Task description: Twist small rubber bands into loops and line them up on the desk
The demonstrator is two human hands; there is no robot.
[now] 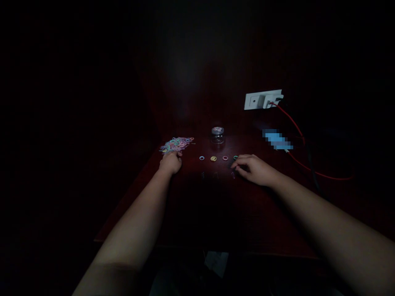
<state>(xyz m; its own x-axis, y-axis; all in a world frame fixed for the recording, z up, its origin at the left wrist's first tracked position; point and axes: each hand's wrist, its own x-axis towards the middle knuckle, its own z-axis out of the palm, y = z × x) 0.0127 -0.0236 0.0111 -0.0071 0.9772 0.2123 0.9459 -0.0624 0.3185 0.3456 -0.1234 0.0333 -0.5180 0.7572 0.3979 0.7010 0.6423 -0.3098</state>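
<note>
At the near edge of a pile of thin, many-coloured rubber bands (pixel 176 144) is my left hand (pixel 172 163); its thumb shows, but the other fingers are mostly hidden. My right hand (pixel 253 168) is low over the table, fingers curled and tips close together, and anything between them is too small to make out. Beside its fingertips is a green ring (pixel 235 157), partly covered. A pink ring (pixel 225 158), a yellow bundle of rings (pixel 213 158) and a blue ring (pixel 201 158) continue the row leftward. A thin purple loop (pixel 233 175) lies just below the right fingertips.
Behind the row stands a clear lidded jar (pixel 217 135). A wall socket (pixel 254 100) holds a white plug with a red cable (pixel 291 118) running to a blurred-out blue device (pixel 277 139). Faint loops lie nearer on the dark red table (pixel 197 213); surroundings are very dark.
</note>
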